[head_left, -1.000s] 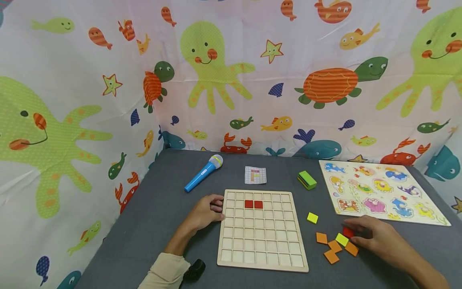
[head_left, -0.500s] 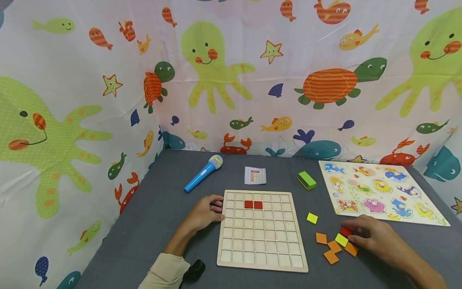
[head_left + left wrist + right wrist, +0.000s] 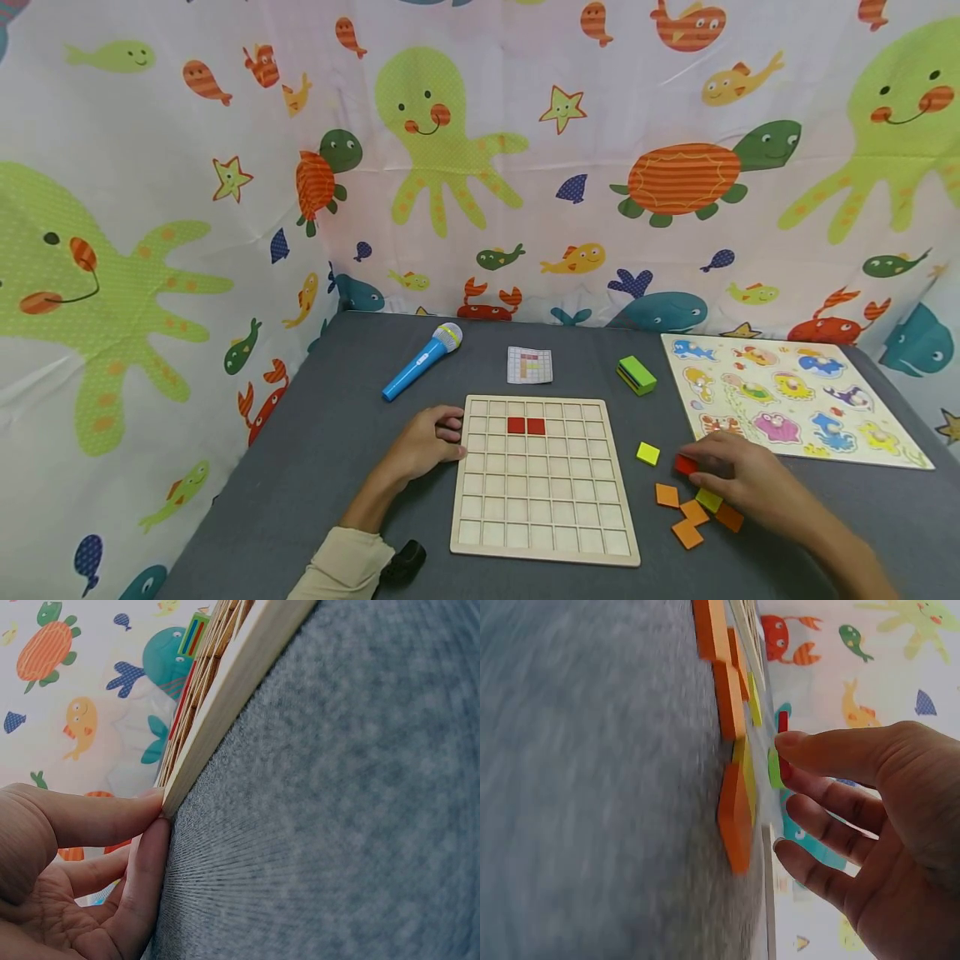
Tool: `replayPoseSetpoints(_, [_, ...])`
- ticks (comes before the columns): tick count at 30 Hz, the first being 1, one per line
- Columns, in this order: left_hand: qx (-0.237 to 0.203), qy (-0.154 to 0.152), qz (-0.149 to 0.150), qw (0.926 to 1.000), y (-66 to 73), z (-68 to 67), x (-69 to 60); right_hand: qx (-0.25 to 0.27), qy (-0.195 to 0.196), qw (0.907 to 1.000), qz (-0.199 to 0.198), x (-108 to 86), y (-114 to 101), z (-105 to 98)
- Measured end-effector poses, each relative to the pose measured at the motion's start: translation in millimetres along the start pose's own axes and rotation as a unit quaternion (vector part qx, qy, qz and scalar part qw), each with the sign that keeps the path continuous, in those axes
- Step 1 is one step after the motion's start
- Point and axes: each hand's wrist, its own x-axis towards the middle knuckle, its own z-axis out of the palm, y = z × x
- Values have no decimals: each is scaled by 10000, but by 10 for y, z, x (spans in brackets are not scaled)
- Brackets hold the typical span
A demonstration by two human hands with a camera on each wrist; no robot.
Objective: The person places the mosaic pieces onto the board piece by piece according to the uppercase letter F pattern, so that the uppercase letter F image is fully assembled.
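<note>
A square wooden grid board (image 3: 546, 481) lies on the grey table, with two red tiles (image 3: 526, 426) side by side in one of its upper rows. At its left edge my left hand (image 3: 426, 442) holds on, thumb and a curled finger (image 3: 150, 847) meeting at the rim in the left wrist view. My right hand (image 3: 750, 477) pinches a red square tile (image 3: 685, 465) between thumb and fingertips, lifted off the table in the right wrist view. Under and beside that hand lie several orange tiles (image 3: 687, 534) and a yellow tile (image 3: 708, 500), partly covered.
Another yellow tile (image 3: 648, 454) lies right of the board. Behind it are a small printed grid card (image 3: 529, 365), a green-topped block stack (image 3: 637, 376) and a blue toy microphone (image 3: 423, 361). A sea-animal puzzle board (image 3: 795, 400) stands at the right.
My right hand has moved left and slightly away from me, carrying the red tile off from beside the yellow and orange tiles. My left hand stays at the board's edge.
</note>
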Motion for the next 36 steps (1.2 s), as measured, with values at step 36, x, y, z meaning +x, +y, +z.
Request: replayPoseSetpoints(36, [21, 75, -14, 10000, 7, 3, -3, 427, 182, 9946, -927, 602, -594, 309])
